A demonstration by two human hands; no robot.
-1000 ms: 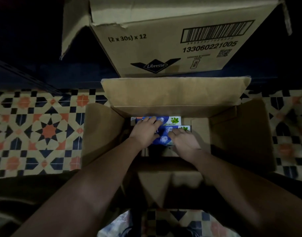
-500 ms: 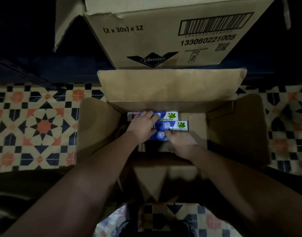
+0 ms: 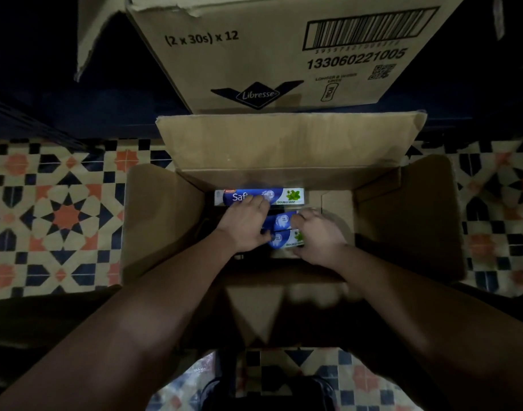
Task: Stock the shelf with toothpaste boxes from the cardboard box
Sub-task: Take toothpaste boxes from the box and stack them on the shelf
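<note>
An open cardboard box stands on the floor below me with its flaps spread. At its bottom lie blue and white toothpaste boxes. One toothpaste box lies free at the far side. Two nearer toothpaste boxes lie side by side between my hands. My left hand curls over their left ends, fingertips touching the far box. My right hand clasps their right ends. Both hands hide much of the two boxes.
A second, larger cardboard box with a barcode sits just beyond the open one, against dark shelving. Patterned floor tiles spread left and right. A dark shoe shows at the bottom edge.
My hands have slid nearer to me, uncovering the far toothpaste box. My right hand has curled around the right ends of the two nearer boxes. The view has shifted slightly.
</note>
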